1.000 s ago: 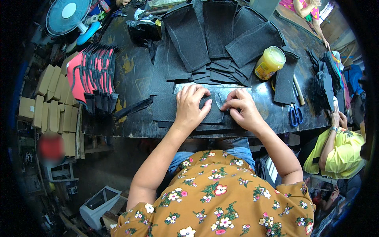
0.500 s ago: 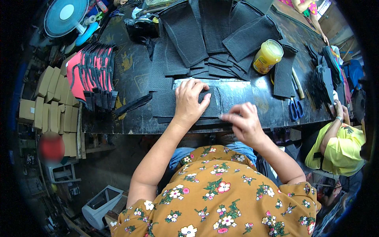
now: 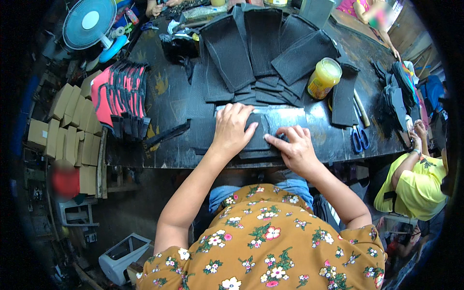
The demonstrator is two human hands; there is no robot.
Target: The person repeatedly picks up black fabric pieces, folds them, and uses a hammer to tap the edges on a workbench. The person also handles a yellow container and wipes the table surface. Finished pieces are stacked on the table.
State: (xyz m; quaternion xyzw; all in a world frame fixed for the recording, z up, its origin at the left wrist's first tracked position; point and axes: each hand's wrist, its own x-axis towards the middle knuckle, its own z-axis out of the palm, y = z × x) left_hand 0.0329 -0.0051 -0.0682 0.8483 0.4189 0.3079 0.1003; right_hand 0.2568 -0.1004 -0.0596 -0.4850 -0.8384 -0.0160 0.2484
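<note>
Pressing down with a flat, ungrasping left hand point(image 3: 233, 126) a black fabric panel point(image 3: 257, 133), matt and finely textured, with a rounded right edge, at the near side of the dark table point(image 3: 333, 143), just below a fan of similar black pieces point(image 3: 263, 43). Bending the fingers of the right hand point(image 3: 294, 146) at that right edge, but cannot tell whether pinching or only touching. Unlike half a second ago, showing the right hand sharp rather than blurred and farther up the edge, while keeping the left in place.
</note>
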